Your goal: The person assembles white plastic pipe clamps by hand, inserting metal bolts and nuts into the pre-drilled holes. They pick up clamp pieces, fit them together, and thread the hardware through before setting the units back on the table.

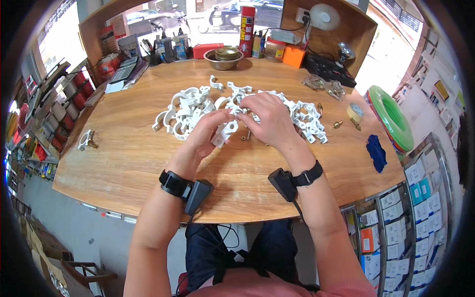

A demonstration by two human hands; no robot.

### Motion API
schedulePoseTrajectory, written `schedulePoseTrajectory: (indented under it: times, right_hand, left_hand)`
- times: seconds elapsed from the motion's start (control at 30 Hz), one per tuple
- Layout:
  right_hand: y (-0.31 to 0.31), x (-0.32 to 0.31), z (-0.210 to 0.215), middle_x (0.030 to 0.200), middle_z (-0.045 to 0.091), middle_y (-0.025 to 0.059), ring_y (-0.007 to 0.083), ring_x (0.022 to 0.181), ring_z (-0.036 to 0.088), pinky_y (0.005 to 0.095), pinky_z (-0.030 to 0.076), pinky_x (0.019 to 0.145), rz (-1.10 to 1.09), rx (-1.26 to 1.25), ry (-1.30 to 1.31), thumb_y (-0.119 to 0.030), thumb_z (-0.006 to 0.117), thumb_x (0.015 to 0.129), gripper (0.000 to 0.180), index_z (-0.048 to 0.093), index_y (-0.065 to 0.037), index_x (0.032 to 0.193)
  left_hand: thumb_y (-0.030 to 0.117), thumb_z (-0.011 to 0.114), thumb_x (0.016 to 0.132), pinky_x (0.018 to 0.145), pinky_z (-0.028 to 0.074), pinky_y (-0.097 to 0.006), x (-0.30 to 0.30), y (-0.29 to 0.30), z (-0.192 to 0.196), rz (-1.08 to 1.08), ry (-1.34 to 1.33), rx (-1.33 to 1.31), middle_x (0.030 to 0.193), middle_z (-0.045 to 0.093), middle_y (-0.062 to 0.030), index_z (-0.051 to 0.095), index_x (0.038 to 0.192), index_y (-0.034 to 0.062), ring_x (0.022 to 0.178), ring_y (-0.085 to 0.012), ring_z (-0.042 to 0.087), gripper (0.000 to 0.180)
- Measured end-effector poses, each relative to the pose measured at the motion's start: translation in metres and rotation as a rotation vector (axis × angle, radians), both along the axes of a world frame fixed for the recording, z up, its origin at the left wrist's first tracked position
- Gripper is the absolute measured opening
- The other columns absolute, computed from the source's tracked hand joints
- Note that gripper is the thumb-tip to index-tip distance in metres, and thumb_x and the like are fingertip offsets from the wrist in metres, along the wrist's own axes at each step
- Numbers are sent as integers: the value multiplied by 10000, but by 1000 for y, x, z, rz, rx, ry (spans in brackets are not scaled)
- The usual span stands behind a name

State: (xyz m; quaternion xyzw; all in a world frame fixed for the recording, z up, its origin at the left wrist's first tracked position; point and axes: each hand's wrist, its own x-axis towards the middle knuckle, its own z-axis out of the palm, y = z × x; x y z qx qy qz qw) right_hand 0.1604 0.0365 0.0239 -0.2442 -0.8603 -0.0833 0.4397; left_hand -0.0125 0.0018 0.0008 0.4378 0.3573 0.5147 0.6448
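Observation:
Over the middle of the wooden table (148,173), my left hand (204,131) is closed around a white plastic pipe clamp (220,139), whose flat end with a round hole sticks out toward me. My right hand (269,119) meets it from the other side, thumb and fingers pinched together at the top of the clamp. Whatever those fingertips grip is too small and covered to make out. Loose white clamp halves (190,109) are heaped beyond my left hand, and more white clamp parts (308,121) lie right of my right hand. Small screws (244,138) lie beneath my hands.
A white clamp with a brass-coloured piece (86,140) lies far left. To the right are brass fittings (338,124), a tape roll (355,113), a blue cloth (376,153) and a green hose coil (391,116). Metal bowls (222,62) and a red spray can (247,32) stand at the back.

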Motion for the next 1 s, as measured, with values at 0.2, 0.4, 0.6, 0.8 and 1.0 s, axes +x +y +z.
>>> schedulePoseTrajectory:
  times: [0.2, 0.4, 0.6, 0.8, 1.0]
  right_hand:
    - [-4, 4, 6, 841, 591, 52, 222, 850, 539, 332, 388, 768, 24, 61, -61, -119, 588, 693, 118, 576, -69, 799]
    - [0, 4, 6, 848, 589, 52, 215, 850, 539, 327, 389, 739, 86, 97, -54, -107, 595, 695, 121, 581, -67, 808]
    - [-6, 3, 10, 878, 596, 55, 217, 867, 540, 329, 394, 763, 66, -3, -35, -86, 601, 684, 176, 596, -63, 858]
    - [-7, 2, 7, 922, 598, 84, 249, 892, 537, 339, 433, 780, 136, -77, 46, -41, 568, 711, 145, 602, -26, 852]
    - [-4, -1, 3, 932, 596, 84, 250, 910, 532, 338, 430, 800, 138, -136, 93, -43, 552, 722, 189, 591, -37, 907]
  left_hand:
    - [219, 561, 765, 485, 431, -233, 4, -2, 4, -18, 7, 2, 830, 544, 11, 515, 1019, 73, 674, -72, 517, 297]
    - [186, 517, 794, 458, 443, -228, 3, 0, 2, -36, 2, 28, 828, 564, 5, 527, 1016, 50, 644, -65, 528, 261]
    - [192, 532, 794, 467, 440, -224, 2, -1, 4, -28, 0, 30, 813, 548, 19, 517, 1008, 59, 657, -59, 516, 252]
    - [197, 561, 769, 466, 434, -241, 3, -2, 4, -10, -45, 62, 774, 543, 19, 528, 939, 62, 651, -74, 526, 219]
    - [177, 568, 747, 452, 429, -241, 3, 0, 5, 42, -69, 75, 750, 538, 3, 518, 900, 55, 592, -84, 520, 202]
